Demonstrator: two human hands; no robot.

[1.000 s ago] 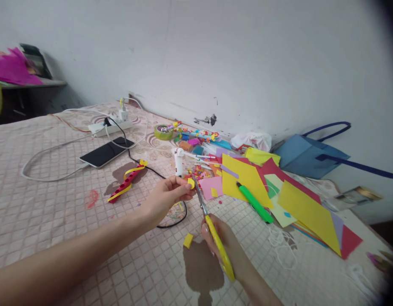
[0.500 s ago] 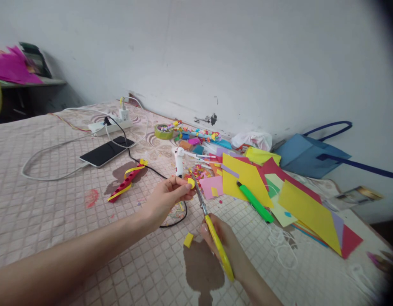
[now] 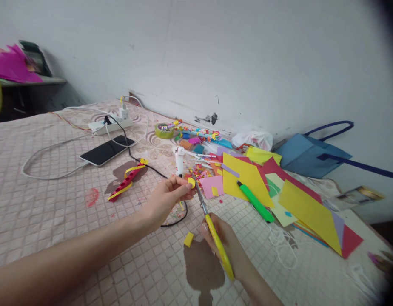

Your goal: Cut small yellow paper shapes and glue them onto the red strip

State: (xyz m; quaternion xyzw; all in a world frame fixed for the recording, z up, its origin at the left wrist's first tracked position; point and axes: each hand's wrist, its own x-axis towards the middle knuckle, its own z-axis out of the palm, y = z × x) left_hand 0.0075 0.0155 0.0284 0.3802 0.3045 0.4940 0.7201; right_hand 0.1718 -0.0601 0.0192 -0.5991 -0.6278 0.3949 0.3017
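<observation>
Between the thumb and fingers of my left hand [image 3: 171,195] is a small yellow paper piece [image 3: 191,182]. My right hand [image 3: 223,238] is closed around the yellow handles of a pair of scissors [image 3: 218,244], whose blades point away and up to the yellow piece's right edge. Whether the blades are fully closed is hard to make out. Below my left hand, another small yellow piece [image 3: 189,239] lies on the tablecloth. Just beyond my fingers stands a white glue gun [image 3: 179,161]. To the left rests a red strip with holes and a yellow ribbon wound along it [image 3: 128,182].
A phone [image 3: 107,151] is cabled to a power strip [image 3: 110,126] at back left. On the right lie yellow paper sheets [image 3: 244,178], a green cutter [image 3: 255,202], white string [image 3: 282,244] and a blue bag [image 3: 311,155]. Tape [image 3: 163,131] sits near the wall.
Almost nothing differs. Both hands, the yellow piece and the scissors keep nearly the same position; the view has shifted very slightly.
</observation>
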